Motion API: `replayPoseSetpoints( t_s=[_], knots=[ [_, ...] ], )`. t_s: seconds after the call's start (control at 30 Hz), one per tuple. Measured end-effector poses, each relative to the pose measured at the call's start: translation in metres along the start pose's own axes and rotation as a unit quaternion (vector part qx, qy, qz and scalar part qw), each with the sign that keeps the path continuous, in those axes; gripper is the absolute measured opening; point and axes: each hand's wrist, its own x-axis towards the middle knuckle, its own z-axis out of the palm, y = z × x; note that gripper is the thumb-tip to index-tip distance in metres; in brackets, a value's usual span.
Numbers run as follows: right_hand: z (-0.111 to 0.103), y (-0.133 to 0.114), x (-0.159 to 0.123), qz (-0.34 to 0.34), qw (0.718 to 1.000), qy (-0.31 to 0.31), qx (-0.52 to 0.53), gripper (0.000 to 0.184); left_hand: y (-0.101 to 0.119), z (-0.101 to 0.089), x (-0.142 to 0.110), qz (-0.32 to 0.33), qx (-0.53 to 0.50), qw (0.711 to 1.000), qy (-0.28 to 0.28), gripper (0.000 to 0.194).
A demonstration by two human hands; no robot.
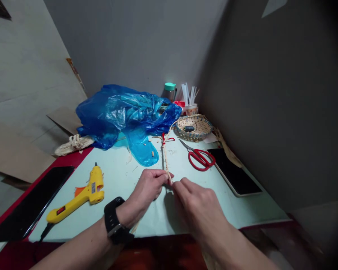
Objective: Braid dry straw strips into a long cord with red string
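Note:
A pale braided cord point(165, 159) runs from beside a basket toward me, and its near end is in my hands. My left hand point(149, 185) pinches the braid between thumb and fingertips. Just to the right, my right hand point(195, 200) is closed on the near end of the same fibre strands; its fingertips are partly hidden. Red string point(163, 138) is tied around the cord farther back. Loose pale strands point(135, 227) hang below my left wrist, which wears a black watch.
A yellow glue gun point(81, 198) lies left beside a black tablet point(36, 202). Red-handled scissors point(199, 159) and another dark-screened device point(236, 174) lie right. Behind are a blue plastic bag point(121, 108), a woven basket point(195, 129), a cup of glue sticks point(191, 108) and a jar point(169, 92).

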Motion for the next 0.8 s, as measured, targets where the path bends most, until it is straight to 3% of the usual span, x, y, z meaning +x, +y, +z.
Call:
replayPoseSetpoints(
  t_s=[0.1,0.17,0.23,0.3,0.4,0.5,0.67,0.8],
  knots=[
    [0.011,-0.014,-0.007,-0.08,0.995,0.025,-0.047,0.022,0.003,-0.002,-0.003,0.013,-0.032,0.999,-0.025,0.019],
    [0.009,-0.015,-0.004,-0.105,0.994,0.01,-0.024,0.02,0.002,-0.004,-0.004,0.023,-0.042,0.998,-0.03,0.019],
    [-0.001,-0.008,0.003,-0.073,0.996,-0.01,0.046,0.015,0.0,-0.006,-0.004,0.026,-0.059,0.997,-0.035,0.017],
    [-0.012,0.003,0.013,0.016,0.991,-0.015,0.135,0.019,-0.001,-0.006,-0.003,0.028,-0.082,0.995,-0.052,0.014],
    [-0.016,0.018,0.026,0.115,0.957,-0.042,0.263,0.027,-0.003,-0.006,-0.003,0.028,-0.105,0.991,-0.076,0.017],
    [-0.003,0.024,0.031,0.131,0.918,-0.101,0.36,0.03,-0.003,-0.005,-0.003,0.029,-0.107,0.99,-0.084,0.02],
    [0.022,0.027,0.031,0.147,0.876,-0.1,0.448,0.029,-0.003,-0.001,-0.005,0.029,-0.091,0.992,-0.083,0.015],
    [0.026,0.029,0.032,0.152,0.865,-0.103,0.467,0.028,-0.001,0.0,-0.01,0.026,-0.035,0.999,-0.03,0.018]
  ],
)
